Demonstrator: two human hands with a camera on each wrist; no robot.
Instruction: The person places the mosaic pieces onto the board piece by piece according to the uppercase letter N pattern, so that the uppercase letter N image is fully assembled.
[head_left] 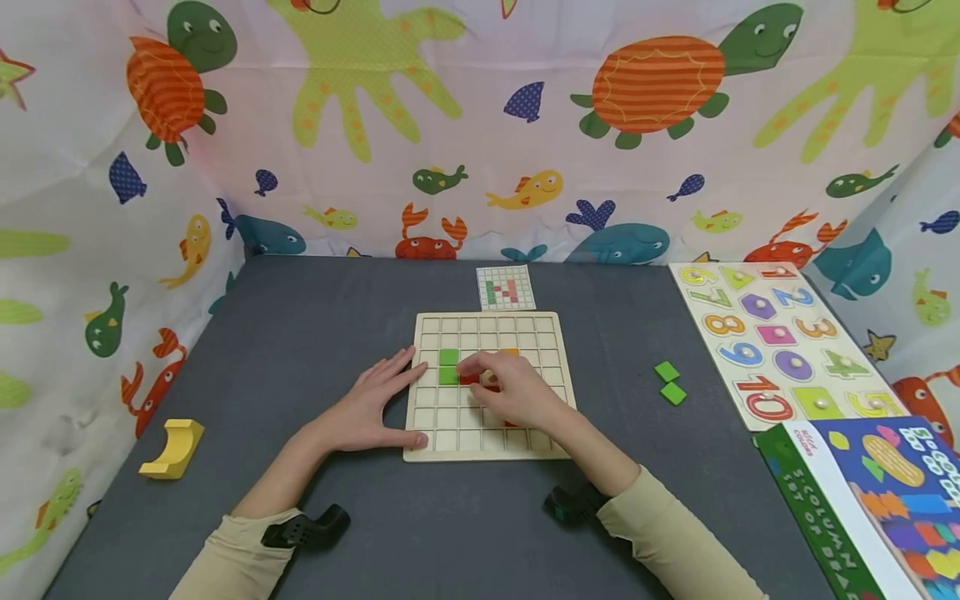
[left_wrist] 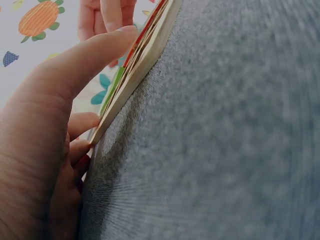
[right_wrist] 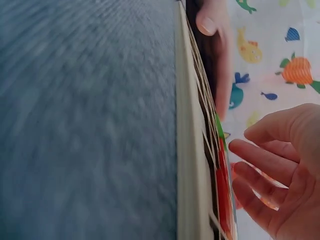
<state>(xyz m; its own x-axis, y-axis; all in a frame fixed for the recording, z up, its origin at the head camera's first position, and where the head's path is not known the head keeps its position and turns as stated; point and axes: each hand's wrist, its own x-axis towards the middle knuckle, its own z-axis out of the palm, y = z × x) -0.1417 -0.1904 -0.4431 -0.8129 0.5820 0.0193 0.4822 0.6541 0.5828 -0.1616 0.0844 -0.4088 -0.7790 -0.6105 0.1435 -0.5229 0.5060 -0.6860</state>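
Through the head camera I have the right hand (head_left: 521, 392) over the middle of the gridded board (head_left: 457, 437), coming in from 4 o'clock with its fingertips towards 9 o'clock. A red tile (head_left: 468, 379) lies right at those fingertips, just beside the lower of two green tiles (head_left: 448, 357) that line up from 12 to 6. The right wrist view gives me thumb and fingers loosely bent, gaps between them, nothing pinched that I can make out; whether a fingertip touches the red tile, I cannot tell. The left hand (head_left: 378, 400) is spread along the board's 9 o'clock edge, thumb at the 7 o'clock corner.

The relation I watch is from the right hand to the loose green tiles (head_left: 672, 392) on the tabletop (head_left: 622, 350): they lie at 3 o'clock from it, well apart, and it is plainly the nearer hand. Each looks near square to me, with no clear long axis; the pair runs from 11 to 5. The pattern card (head_left: 507, 300) lies just past the board's 12 o'clock edge.
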